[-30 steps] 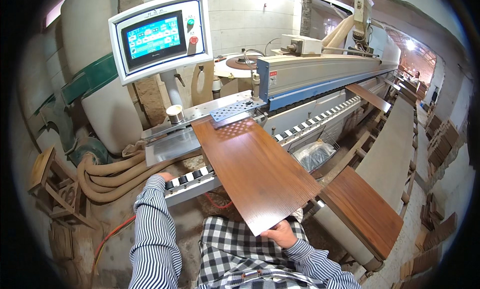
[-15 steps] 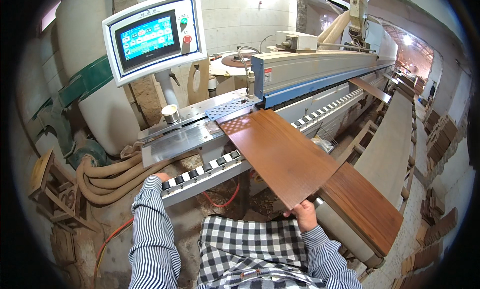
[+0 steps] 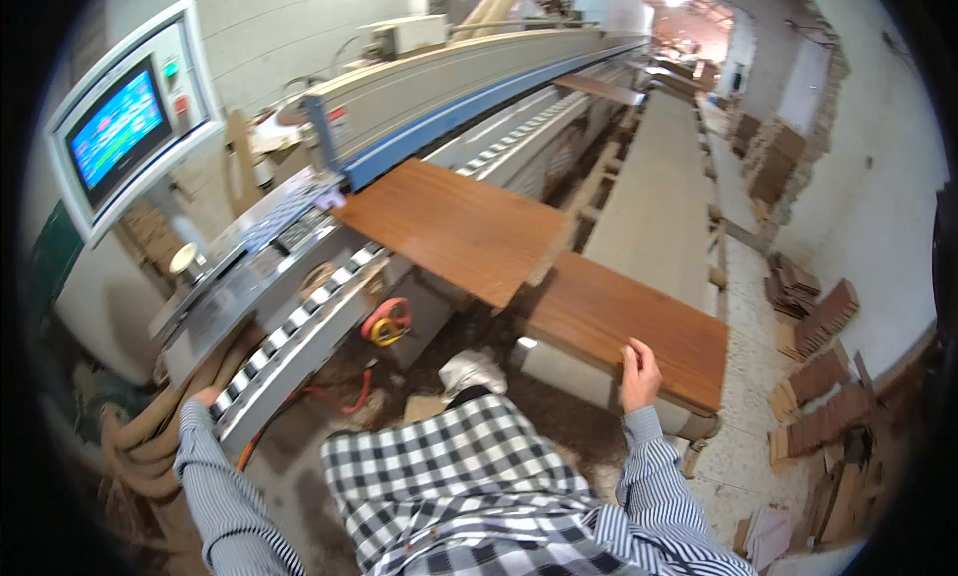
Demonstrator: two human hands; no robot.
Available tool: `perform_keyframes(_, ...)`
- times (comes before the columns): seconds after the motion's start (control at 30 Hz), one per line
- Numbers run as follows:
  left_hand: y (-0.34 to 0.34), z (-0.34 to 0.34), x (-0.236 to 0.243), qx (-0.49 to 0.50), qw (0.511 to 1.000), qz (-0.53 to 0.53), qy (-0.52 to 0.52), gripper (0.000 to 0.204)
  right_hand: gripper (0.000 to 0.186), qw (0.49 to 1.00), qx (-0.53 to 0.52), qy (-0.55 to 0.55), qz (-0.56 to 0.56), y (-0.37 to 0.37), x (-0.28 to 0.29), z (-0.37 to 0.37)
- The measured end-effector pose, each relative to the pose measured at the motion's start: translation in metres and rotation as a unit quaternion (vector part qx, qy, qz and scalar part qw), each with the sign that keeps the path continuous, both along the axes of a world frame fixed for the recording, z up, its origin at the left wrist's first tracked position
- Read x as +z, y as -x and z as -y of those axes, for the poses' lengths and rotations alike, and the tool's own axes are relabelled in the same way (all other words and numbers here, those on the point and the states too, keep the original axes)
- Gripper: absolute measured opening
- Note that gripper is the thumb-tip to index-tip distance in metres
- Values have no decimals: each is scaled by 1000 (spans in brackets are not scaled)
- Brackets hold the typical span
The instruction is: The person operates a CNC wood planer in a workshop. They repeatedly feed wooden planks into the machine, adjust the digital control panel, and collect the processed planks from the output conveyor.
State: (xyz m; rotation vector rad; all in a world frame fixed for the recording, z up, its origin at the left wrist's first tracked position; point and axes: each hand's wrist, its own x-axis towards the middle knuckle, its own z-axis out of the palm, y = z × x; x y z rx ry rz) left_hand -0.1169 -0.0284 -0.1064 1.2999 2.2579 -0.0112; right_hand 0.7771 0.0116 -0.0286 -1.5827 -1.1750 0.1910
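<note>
My left hand (image 3: pixel 207 397) grips the near end of the roller rail (image 3: pixel 299 321), its fingers partly hidden by the rail. At the front edge of a brown wood-grain board (image 3: pixel 639 321), my right hand (image 3: pixel 640 374) is raised with its fingers stretched out and nothing held in them. That board lies on the near end of the conveyor belt (image 3: pixel 654 192). Another brown board (image 3: pixel 454 227) sticks out from the edge banding machine (image 3: pixel 469 77), its far left corner at the machine's blue-edged beam. Between the two boards there is a narrow gap.
A control panel (image 3: pixel 130 117) with a lit screen stands at the left. Below the rail are a red-and-yellow ring-shaped part (image 3: pixel 387 321) and thick hoses (image 3: pixel 150 431). Farther along the machine lies another board (image 3: pixel 599 88). Stacked boards (image 3: pixel 823 316) line the right wall.
My right hand has let go of the protruding board and moved right to the board on the conveyor. The view has swung right. My left hand stays at the rail's end.
</note>
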Motion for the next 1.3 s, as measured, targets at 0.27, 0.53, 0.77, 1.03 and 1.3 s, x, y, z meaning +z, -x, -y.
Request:
perform_keyframes(0.27,-5,-30,12,-4,993,-89,77,46,51,872,-335,277,224,-170,-28,69)
perform_keyframes(0.53,-21,-6,40,18,991,-105,85,47,50,861,-343,304,221,-176,-25,53)
perform_keyframes(0.77,-52,4,57,-34,993,-111,25,48,50,884,-311,277,214,-175,-35,59)
perform_keyframes(1.03,-159,-24,107,12,996,-79,-30,48,40,940,54,-64,330,-3,69,-32)
perform_keyframes(1.3,-228,-50,163,-17,983,113,-143,43,16,785,335,-279,439,297,243,-121)
